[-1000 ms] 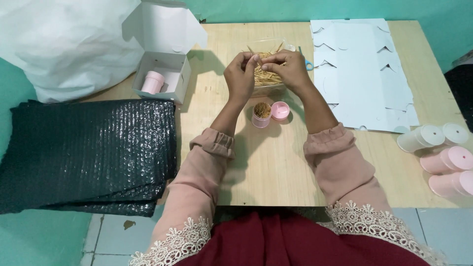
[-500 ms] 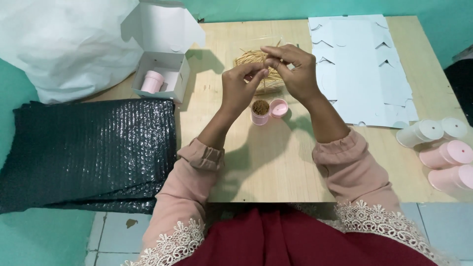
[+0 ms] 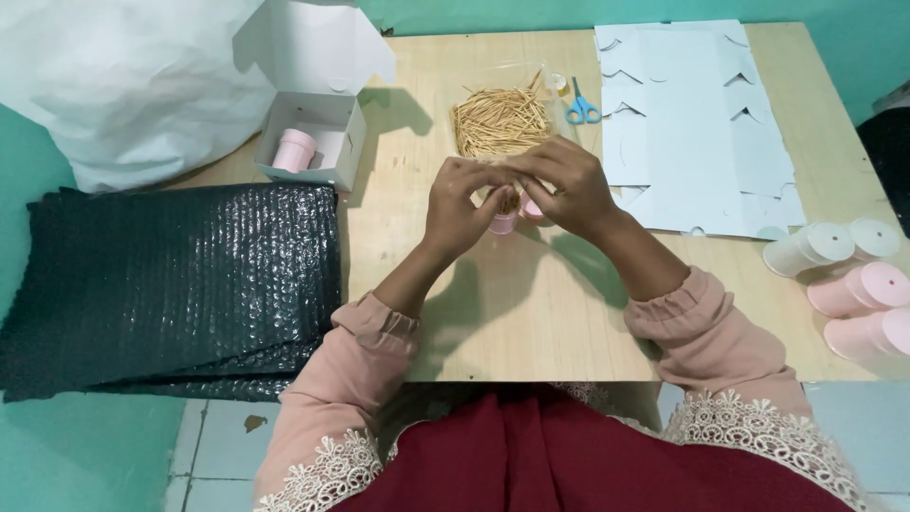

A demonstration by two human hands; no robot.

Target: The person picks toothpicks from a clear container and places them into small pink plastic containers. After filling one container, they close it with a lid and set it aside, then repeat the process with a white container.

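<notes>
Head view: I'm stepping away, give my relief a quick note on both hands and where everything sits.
Left hand and right hand meet above a small pink container, fingers pinched together; what they grip is hidden.
Toothpick pile lies behind the hands, blue scissors beside it.
Open white box on the left holds one pink container.
More pink and white containers lie at the right edge.
Flat white box blanks still unfolded.

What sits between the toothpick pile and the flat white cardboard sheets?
In the head view, a pair of blue-handled scissors lies between the toothpick pile and the flat white cardboard sheets, close to the sheets' left edge. A small yellowish item beside the scissors is too small to identify.
</notes>
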